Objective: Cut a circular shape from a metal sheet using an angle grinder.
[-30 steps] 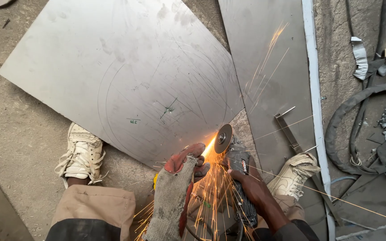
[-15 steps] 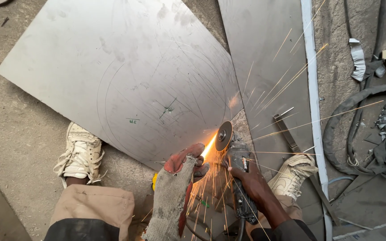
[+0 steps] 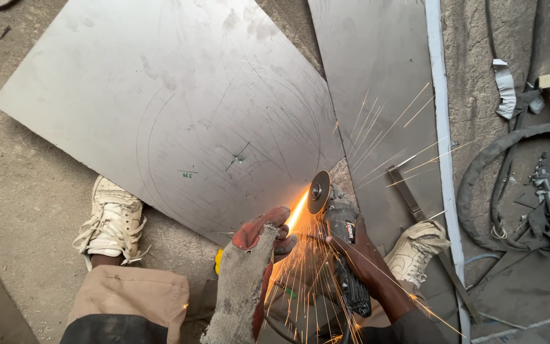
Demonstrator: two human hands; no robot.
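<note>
A large grey metal sheet (image 3: 179, 108) lies on the ground with scribed circles on it. My right hand (image 3: 367, 258), bare, grips the black body of an angle grinder (image 3: 342, 239). Its disc (image 3: 318, 192) stands on edge at the sheet's near edge and throws orange sparks up to the right and down toward me. My left hand (image 3: 249, 274), in a grey and red work glove, reaches to the grinder's left side, just left of the spark stream; what it grips is hidden. My white shoes (image 3: 111, 221) (image 3: 415, 250) stand either side.
A second metal sheet (image 3: 377, 89) lies to the right, bordered by a white strip (image 3: 439, 127). A metal square (image 3: 408, 191) lies on it. Black hose (image 3: 498, 185) and scrap metal pieces (image 3: 542, 197) lie on the concrete at right.
The grinder and both hands hold almost the same place at the sheet's edge. The spark stream has shifted, fanning more to the upper right.
</note>
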